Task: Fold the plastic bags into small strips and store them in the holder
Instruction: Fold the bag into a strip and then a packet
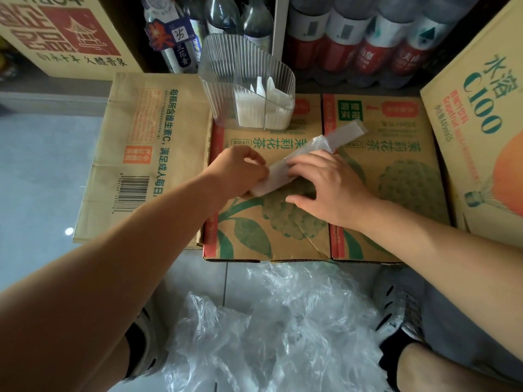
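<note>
Pinching the near end of the bag strip with the left hand; pressing its middle flat on the cardboard box under the straight-fingered right hand; best to keep edges aligned, smoothing air toward the end nearest the holder

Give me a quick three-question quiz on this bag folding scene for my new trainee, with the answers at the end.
1. True or false: the clear holder already contains folded strips.
2. The bag strip being folded lies on: A) the floor tiles, B) a cardboard box, C) a shoe.
3. Which hand presses flat fingers on the bag strip while the other holds its near end?
Key: 1 true; 2 B; 3 the right hand, while the left hand holds the end.
</note>
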`<move>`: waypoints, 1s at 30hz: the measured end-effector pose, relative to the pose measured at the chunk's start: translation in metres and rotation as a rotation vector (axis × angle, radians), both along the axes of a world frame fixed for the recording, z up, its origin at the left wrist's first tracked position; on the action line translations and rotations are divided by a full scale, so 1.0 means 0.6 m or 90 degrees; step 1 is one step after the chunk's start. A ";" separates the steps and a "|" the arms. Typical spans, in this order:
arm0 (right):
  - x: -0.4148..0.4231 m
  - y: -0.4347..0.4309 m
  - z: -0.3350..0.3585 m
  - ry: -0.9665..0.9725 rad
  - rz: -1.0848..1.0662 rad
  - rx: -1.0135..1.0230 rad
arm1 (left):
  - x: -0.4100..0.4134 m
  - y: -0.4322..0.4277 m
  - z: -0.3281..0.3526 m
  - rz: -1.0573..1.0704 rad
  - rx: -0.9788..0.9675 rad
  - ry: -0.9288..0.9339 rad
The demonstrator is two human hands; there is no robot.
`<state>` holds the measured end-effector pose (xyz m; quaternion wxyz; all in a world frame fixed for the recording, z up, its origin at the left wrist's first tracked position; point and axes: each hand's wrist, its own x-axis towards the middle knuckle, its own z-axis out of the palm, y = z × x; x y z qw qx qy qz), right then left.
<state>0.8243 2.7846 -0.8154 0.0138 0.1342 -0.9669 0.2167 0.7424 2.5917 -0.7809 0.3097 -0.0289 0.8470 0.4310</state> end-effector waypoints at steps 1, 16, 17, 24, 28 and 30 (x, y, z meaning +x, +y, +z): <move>0.000 0.000 0.003 0.008 0.007 -0.003 | 0.006 -0.001 -0.001 0.018 0.037 -0.036; 0.025 -0.018 0.034 -0.236 -0.324 -0.592 | 0.047 -0.010 0.013 -0.155 0.255 0.028; 0.025 -0.017 0.036 -0.260 -0.349 -0.620 | 0.050 -0.007 0.006 -0.194 0.247 0.023; 0.001 -0.008 0.038 -0.299 -0.378 -0.555 | 0.056 0.015 -0.025 -0.193 0.103 0.157; -0.036 -0.010 0.034 -0.208 -0.387 -0.351 | 0.048 0.028 -0.030 -0.184 0.052 0.180; -0.054 -0.011 0.035 -0.189 -0.388 -0.300 | 0.044 0.032 -0.030 -0.177 0.051 0.171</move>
